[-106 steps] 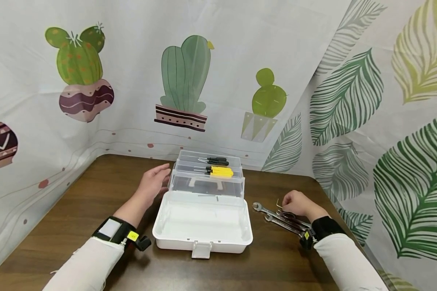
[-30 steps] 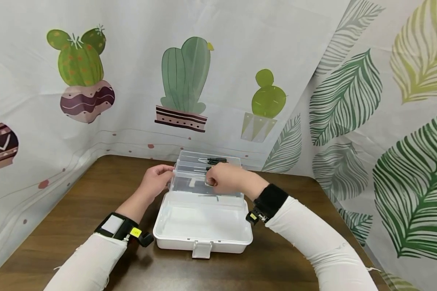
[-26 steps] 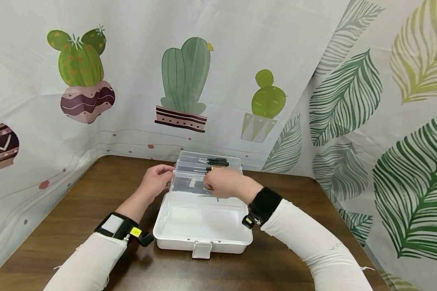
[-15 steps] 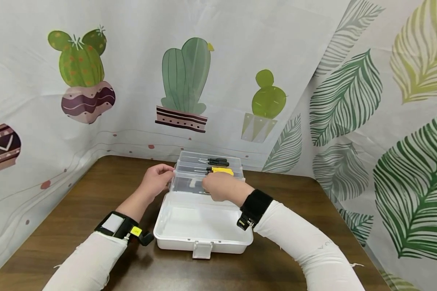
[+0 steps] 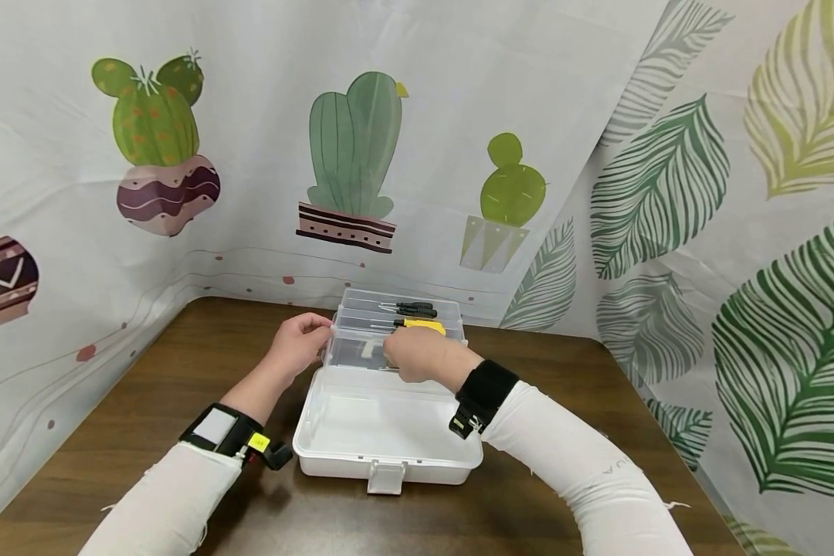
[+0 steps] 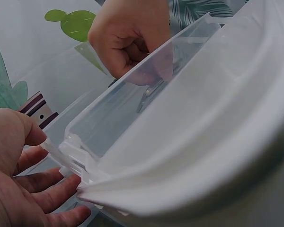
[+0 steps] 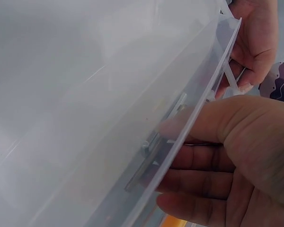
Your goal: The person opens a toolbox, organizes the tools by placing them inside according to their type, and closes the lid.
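A white toolbox (image 5: 389,467) stands wide on the table, its clear tiered trays (image 5: 350,351) raised behind the base. My left hand (image 5: 297,347) pinches the left end of the trays, thumb on one side and fingers on the other. My right hand (image 5: 424,355) reaches into the lowest tray. In the right wrist view, my right thumb and fingers pinch a thin metal hex key (image 7: 144,165) behind the clear wall; another small metal rod lies against it. Yellow-handled screwdrivers (image 5: 427,326) and black-handled screwdrivers (image 5: 417,310) lie in the upper tiers.
The toolbox latch (image 5: 385,477) hangs at the front of the base. A brown wooden table (image 5: 542,502) lies under everything. Behind it hangs a printed curtain (image 5: 431,177). My right forearm covers the area where wrenches lay.
My right hand has come from beside the wrenches on the right, carrying an L-shaped hex key, and has lowered it into the lowest tray. My left hand has moved onto the trays' left end.
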`<state>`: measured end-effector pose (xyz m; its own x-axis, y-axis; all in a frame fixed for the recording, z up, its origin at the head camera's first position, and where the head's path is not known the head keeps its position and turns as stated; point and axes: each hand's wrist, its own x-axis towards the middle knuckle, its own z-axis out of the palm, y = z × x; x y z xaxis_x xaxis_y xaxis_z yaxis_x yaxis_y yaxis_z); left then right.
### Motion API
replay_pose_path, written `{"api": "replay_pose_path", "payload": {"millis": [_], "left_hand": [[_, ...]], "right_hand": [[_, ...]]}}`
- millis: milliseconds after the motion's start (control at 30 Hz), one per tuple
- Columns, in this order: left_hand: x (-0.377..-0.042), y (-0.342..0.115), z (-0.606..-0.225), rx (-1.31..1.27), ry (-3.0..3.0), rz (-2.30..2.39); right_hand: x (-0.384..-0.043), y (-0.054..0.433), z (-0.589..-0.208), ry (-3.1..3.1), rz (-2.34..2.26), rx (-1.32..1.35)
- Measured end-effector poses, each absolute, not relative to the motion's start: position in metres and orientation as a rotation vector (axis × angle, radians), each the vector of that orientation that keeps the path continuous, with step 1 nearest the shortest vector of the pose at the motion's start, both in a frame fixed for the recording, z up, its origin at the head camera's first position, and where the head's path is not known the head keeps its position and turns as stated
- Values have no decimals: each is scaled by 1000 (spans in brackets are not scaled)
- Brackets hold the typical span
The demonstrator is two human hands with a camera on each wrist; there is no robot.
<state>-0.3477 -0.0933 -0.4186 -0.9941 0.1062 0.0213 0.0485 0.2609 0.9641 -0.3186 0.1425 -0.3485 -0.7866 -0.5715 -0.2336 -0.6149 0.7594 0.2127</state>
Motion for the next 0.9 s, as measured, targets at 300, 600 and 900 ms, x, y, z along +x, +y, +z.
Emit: {"api": "replay_pose_path", "payload": {"millis": [300,600,900], "left_hand": [[-349,-93,-420,154,2427,1893],[-350,-93,-421,139,2420,1904],[-351,-95,-420,170,2419,1888]], "right_hand": [[-319,146,-349,2772,204,-1028],[-321,147,-351,2789,188,-1025],[-315,146,-348,2851,312,-969]]}}
